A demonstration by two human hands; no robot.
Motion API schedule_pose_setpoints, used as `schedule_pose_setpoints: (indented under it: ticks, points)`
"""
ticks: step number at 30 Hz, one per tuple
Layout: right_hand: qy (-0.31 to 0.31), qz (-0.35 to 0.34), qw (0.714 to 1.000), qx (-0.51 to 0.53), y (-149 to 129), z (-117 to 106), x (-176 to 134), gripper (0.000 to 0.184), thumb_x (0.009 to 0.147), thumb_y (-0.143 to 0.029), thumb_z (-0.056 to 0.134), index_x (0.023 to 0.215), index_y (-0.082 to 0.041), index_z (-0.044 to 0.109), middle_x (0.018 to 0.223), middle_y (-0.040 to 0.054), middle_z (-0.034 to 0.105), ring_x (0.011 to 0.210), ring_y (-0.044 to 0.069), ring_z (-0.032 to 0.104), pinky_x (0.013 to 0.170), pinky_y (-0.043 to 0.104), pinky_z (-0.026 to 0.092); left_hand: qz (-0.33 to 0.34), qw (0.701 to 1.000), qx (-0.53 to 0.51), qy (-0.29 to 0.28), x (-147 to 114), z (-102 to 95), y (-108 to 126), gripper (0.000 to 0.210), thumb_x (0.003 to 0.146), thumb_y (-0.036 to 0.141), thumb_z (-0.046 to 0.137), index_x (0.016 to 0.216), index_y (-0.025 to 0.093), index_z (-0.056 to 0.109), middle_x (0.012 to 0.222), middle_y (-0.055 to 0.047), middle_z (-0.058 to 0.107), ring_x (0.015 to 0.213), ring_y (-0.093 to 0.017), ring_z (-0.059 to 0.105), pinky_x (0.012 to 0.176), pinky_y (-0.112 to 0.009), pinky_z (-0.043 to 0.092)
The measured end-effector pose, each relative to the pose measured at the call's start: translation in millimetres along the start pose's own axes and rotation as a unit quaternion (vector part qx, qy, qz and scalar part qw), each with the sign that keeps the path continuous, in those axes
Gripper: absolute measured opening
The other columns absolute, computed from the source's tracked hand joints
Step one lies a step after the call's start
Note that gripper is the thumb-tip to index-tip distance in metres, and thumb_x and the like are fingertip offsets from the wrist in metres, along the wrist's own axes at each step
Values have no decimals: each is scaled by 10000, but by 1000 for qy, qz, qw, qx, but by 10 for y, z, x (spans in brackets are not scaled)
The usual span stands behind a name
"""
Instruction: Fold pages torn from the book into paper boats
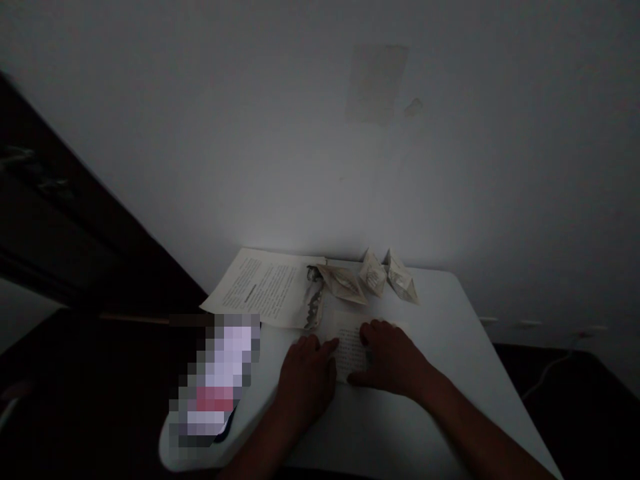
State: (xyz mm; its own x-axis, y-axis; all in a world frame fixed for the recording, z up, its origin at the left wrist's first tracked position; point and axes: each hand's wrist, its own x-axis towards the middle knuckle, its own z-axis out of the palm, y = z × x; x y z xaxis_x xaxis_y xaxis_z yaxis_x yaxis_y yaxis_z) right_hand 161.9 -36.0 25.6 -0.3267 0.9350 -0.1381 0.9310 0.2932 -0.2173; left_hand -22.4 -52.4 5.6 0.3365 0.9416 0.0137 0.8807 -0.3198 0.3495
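A small sheet of printed paper (pixel 350 353) lies on the white table between my two hands. My left hand (pixel 307 373) rests at the sheet's left edge, fingers bent and one fingertip on the paper. From the right, my right hand (pixel 393 357) covers part of the sheet, its fingers curled and its thumb at the near edge. Just behind stand folded paper boats: one lies tilted (pixel 344 283), with a second boat (pixel 373 275) and a third boat (pixel 401 279) to its right. The sheet's right part is hidden under my right hand.
An open printed booklet (pixel 260 287) lies at the back left of the table (pixel 450 300). A phone-like object (pixel 225 373), blurred by pixels, sits near the left edge. The wall (pixel 280 167) rises right behind the table. A cable (pixel 547 367) hangs at the right.
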Motion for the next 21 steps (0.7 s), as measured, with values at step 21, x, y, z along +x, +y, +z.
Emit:
schedule_pose_setpoints:
  ticks: [21]
  points:
    - [13,115,991,-64,-391,-23,63,859,556,-809,472,997,-81,585,953,233,598,916,375,550,771,478,368,13,997,-42,-69,121,-119,-120,412,826,115,387,1154,253,595,957,-45,634,912,-187,586,821,-321,437]
